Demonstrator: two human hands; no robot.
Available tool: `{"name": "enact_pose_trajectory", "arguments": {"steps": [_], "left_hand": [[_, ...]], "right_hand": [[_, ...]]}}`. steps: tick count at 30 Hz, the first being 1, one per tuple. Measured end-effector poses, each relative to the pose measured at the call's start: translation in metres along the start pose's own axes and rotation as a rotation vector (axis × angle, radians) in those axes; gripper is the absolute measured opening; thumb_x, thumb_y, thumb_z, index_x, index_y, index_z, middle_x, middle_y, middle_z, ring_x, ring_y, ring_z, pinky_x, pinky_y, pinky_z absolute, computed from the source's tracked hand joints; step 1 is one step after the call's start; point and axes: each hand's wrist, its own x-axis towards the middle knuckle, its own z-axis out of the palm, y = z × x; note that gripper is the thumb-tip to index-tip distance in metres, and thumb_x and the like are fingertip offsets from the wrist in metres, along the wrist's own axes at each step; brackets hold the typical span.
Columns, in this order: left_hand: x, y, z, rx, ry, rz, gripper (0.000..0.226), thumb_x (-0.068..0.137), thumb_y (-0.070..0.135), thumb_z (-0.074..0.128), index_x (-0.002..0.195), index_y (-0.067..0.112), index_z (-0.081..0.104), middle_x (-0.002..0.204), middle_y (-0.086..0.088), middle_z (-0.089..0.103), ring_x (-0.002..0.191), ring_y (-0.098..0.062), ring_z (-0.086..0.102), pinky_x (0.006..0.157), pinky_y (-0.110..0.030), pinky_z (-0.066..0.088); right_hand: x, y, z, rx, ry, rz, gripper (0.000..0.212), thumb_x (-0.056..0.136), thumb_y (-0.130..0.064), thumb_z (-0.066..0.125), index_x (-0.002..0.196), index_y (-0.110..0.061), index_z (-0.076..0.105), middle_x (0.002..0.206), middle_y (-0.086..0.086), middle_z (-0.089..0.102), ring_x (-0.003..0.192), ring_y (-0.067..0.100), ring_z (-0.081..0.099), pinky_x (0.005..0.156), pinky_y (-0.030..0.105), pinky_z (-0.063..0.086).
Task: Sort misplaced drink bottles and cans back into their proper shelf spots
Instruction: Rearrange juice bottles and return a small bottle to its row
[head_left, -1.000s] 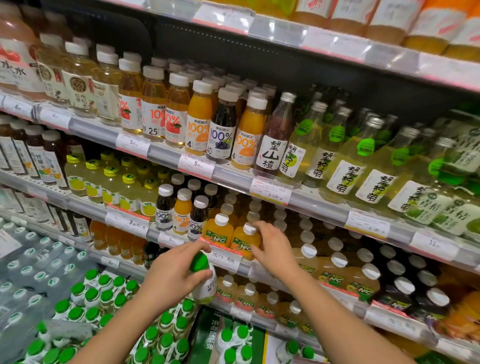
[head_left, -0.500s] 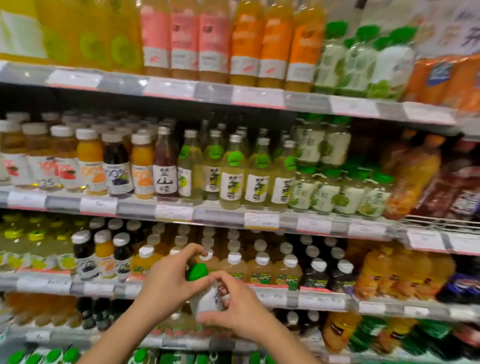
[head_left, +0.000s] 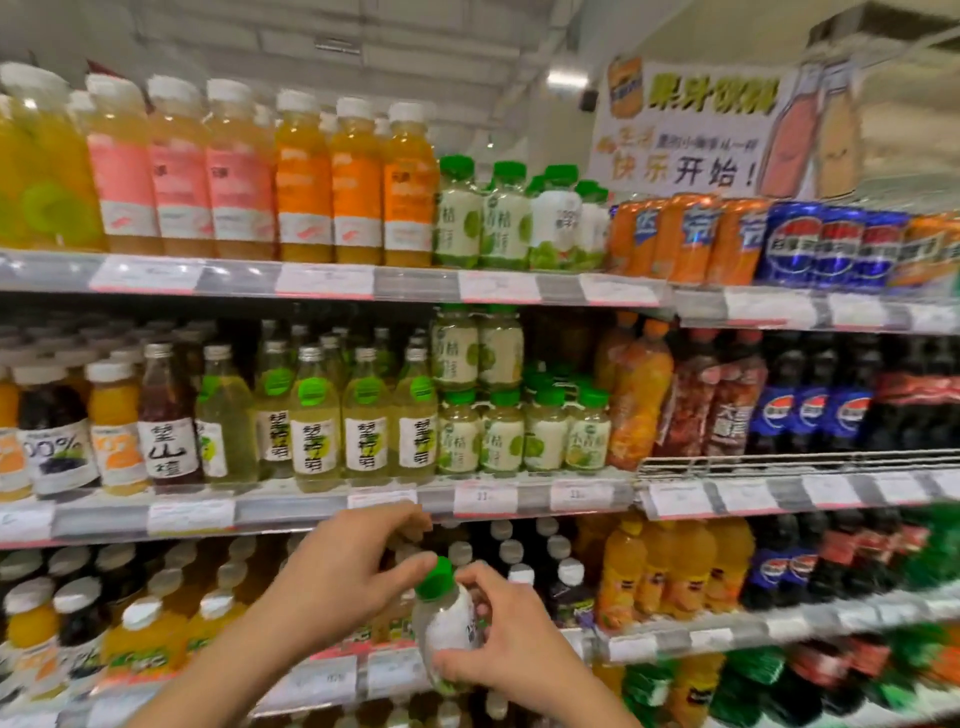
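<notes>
A small clear bottle (head_left: 448, 626) with a green cap and a white label is held up in front of the lower shelf of orange juice bottles. My right hand (head_left: 511, 636) grips its body from the right, fingers wrapped behind it. My left hand (head_left: 340, 574) is at its top left, thumb against the green cap and fingers curled above it. Matching green-capped bottles (head_left: 522, 434) stand on the middle shelf above the hands, and more green-capped bottles (head_left: 511, 218) stand on the top shelf.
Tall yellow-green glass bottles (head_left: 340, 426) fill the middle shelf left of the green-capped ones. Orange soda and cola bottles (head_left: 810, 415) stand to the right. Price-tag rails (head_left: 483, 499) edge each shelf. A paper sign (head_left: 691, 130) hangs at the upper right.
My right hand left the orange bottles on the shelf and took hold of the green-capped bottle's body. My left hand slid up to its cap. The view swung up and to the right.
</notes>
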Motion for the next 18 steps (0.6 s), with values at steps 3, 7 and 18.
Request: {"name": "enact_pose_trajectory", "arguments": {"steps": [3, 7, 18], "left_hand": [[0.024, 0.017, -0.017, 0.055, 0.098, 0.089, 0.052, 0.085, 0.071, 0.043, 0.122, 0.040, 0.060, 0.119, 0.026, 0.062, 0.109, 0.003, 0.057, 0.091, -0.025, 0.050], [0.055, 0.040, -0.041, 0.147, 0.202, 0.206, 0.046, 0.089, 0.064, 0.042, 0.122, 0.036, 0.059, 0.124, 0.020, 0.060, 0.120, -0.006, 0.052, 0.097, -0.031, 0.048], [0.123, 0.094, -0.083, 0.358, 0.464, 0.240, 0.047, 0.090, 0.035, 0.063, 0.135, 0.023, 0.054, 0.147, -0.001, 0.050, 0.137, -0.027, 0.040, 0.110, -0.048, 0.037]], "right_hand": [[-0.005, 0.004, -0.031, -0.028, 0.069, -0.011, 0.050, 0.074, -0.043, 0.086, 0.115, -0.035, 0.059, 0.087, -0.032, 0.065, 0.076, -0.004, 0.062, 0.070, 0.018, 0.045], [-0.008, 0.002, -0.069, -0.048, 0.137, -0.018, 0.053, 0.072, -0.045, 0.085, 0.117, -0.036, 0.058, 0.088, -0.031, 0.066, 0.077, -0.003, 0.061, 0.069, 0.016, 0.046], [0.002, -0.035, -0.168, -0.190, 0.428, -0.165, 0.055, 0.072, -0.047, 0.087, 0.119, -0.034, 0.061, 0.101, -0.014, 0.070, 0.084, 0.001, 0.065, 0.071, 0.017, 0.052]]}}
